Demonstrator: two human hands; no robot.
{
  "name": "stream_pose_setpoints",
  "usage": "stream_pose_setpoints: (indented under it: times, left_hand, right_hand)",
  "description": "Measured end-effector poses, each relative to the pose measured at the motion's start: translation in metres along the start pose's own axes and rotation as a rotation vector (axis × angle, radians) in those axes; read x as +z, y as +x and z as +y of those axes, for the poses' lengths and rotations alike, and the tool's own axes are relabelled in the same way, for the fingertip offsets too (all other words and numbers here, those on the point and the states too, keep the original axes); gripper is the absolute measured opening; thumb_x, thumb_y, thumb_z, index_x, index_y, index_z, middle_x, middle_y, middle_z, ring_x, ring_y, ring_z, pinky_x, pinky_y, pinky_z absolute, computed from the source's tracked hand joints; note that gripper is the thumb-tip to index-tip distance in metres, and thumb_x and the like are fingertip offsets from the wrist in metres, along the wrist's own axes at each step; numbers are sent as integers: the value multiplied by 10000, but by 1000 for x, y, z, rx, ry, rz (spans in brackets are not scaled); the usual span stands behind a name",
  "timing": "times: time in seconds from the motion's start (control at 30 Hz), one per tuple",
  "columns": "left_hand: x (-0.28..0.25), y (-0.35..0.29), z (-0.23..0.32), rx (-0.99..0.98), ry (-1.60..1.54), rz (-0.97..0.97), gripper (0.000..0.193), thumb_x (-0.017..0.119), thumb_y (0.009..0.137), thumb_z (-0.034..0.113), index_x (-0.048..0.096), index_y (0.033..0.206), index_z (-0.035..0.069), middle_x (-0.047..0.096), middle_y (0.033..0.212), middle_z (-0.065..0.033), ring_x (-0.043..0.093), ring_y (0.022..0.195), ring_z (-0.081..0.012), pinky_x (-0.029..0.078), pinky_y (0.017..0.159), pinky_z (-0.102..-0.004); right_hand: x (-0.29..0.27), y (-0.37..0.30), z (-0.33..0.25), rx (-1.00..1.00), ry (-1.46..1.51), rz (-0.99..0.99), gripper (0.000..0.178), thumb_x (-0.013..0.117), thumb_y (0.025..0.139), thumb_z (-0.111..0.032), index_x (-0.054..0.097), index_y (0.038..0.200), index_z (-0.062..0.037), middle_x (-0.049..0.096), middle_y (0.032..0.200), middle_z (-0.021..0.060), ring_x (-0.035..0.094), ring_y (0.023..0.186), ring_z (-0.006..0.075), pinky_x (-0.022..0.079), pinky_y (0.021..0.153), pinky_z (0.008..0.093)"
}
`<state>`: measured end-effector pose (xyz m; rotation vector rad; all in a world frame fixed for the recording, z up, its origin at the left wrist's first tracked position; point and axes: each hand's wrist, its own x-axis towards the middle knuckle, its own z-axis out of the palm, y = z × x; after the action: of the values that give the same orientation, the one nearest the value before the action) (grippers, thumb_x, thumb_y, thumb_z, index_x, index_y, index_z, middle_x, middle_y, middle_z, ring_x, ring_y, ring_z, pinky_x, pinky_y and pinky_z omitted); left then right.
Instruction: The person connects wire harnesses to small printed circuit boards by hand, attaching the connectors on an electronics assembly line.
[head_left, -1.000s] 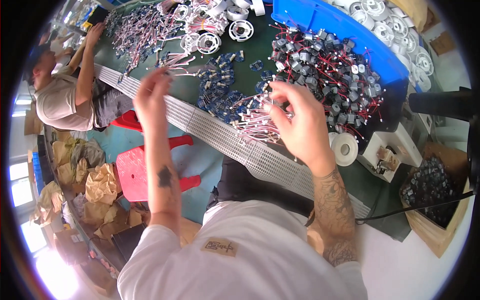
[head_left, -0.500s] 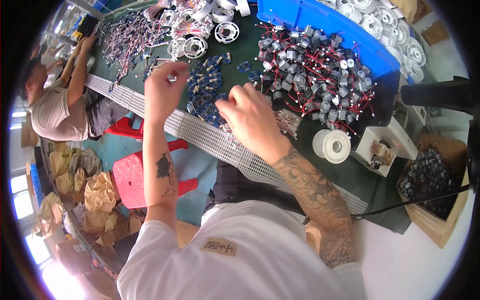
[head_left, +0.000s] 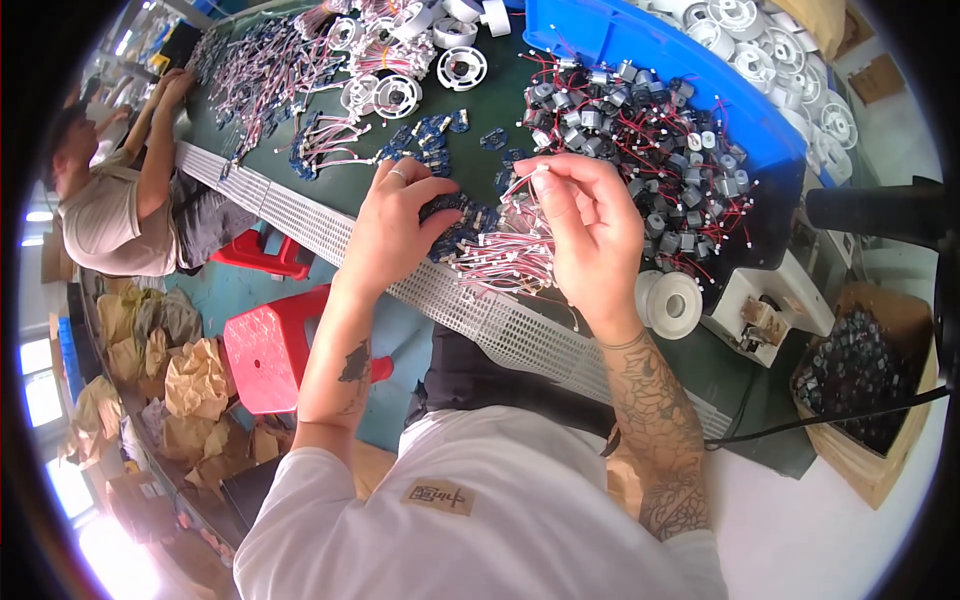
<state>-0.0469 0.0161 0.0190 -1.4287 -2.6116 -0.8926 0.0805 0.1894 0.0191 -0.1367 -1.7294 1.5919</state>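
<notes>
My left hand reaches into a heap of small blue circuit boards, thumb and forefinger curled around a board at the heap's near side. To the right, my right hand is raised and pinches a thin lead with a white plug between thumb and forefinger. Below and between both hands lies a bundle of red and white connector leads, partly covered by my right hand. Beyond my left hand, several boards with leads attached rest on the green tabletop.
Small grey motors with red wires heap up before a blue bin. A white spool stands beside my right wrist. White round housings lie at the back. A perforated metal strip runs along the front edge. A co-worker sits at left.
My left hand has come right and nearer, onto the circuit boards. My right hand has moved right and turned, now holding up a lead. The boards with leads at left are uncovered.
</notes>
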Motion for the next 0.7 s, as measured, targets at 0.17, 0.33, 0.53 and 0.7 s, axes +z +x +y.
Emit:
stream_pose_setpoints:
  times: [0.17, 0.33, 0.53, 0.7]
  left_hand:
    - [-4, 1, 7, -88, -209, 91, 139, 757, 800, 12, 694, 924, 23, 594, 797, -41, 559, 688, -154, 462, 624, -288]
    - [-2, -15, 12, -421, -845, 48, 89, 665, 950, 69, 621, 1020, 38, 614, 773, 10, 588, 724, -73, 430, 619, -225]
    - [5, -25, 20, -337, -1073, 170, 106, 603, 997, 77, 554, 1064, 12, 647, 841, -27, 631, 756, -91, 463, 637, -213]
    - [0, -20, 33, -398, -1090, 172, 126, 610, 982, 53, 584, 1084, -17, 685, 859, -49, 650, 744, -98, 474, 628, -213]
  right_hand:
    - [-1, -1, 0, 171, 181, 20, 160, 695, 934, -36, 625, 1067, 17, 703, 1000, 68, 651, 824, 81, 525, 716, 227]
    - [-4, 1, -12, 325, 243, -50, 243, 663, 938, 17, 641, 1176, 61, 686, 1098, 116, 679, 1000, 153, 546, 840, 248]
    - [-5, 2, -12, 454, 342, -183, 180, 657, 960, -40, 670, 1117, 46, 698, 981, 56, 642, 856, 76, 524, 741, 226]
    - [-3, -6, -11, 547, 145, -384, 142, 647, 968, -58, 656, 1071, 39, 673, 896, 25, 604, 767, 51, 481, 657, 203]
